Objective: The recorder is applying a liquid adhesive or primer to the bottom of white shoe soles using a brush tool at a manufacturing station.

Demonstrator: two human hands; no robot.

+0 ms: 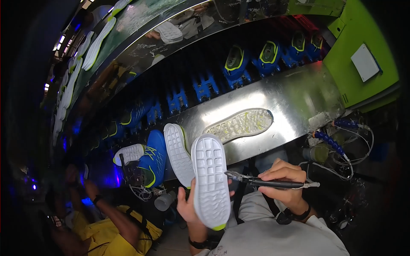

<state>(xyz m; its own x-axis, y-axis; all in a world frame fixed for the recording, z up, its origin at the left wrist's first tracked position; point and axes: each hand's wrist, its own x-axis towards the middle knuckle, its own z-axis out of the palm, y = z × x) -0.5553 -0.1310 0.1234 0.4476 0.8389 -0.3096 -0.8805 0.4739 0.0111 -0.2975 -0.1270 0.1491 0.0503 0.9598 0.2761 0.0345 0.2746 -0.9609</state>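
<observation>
My left hand (186, 210) is closed around a white shoe sole (209, 181), held up with its gridded tread showing and a yellow-green tip at the lower end. Pinched in my right hand (284, 181) is a slim black brush-like tool (252, 181). Its frayed, whitish tip comes close to the sole's right edge; I cannot tell if they touch. Just left of the held sole, a second white sole (177, 149) leans on the bench edge. Beside that sits a blue shoe upper (156, 155) with yellow laces. A worn beige sole (241, 123) lies on the metal bench beyond.
Behind the metal bench (294, 89), blue shoe uppers (234, 64) ride on blue holders (205, 88). More soles (99, 42) line an upper shelf. A green panel (371, 47) stands right, above blue jointed hoses (329, 143). A co-worker in yellow (106, 232) is at lower left, near a clear cup (165, 200).
</observation>
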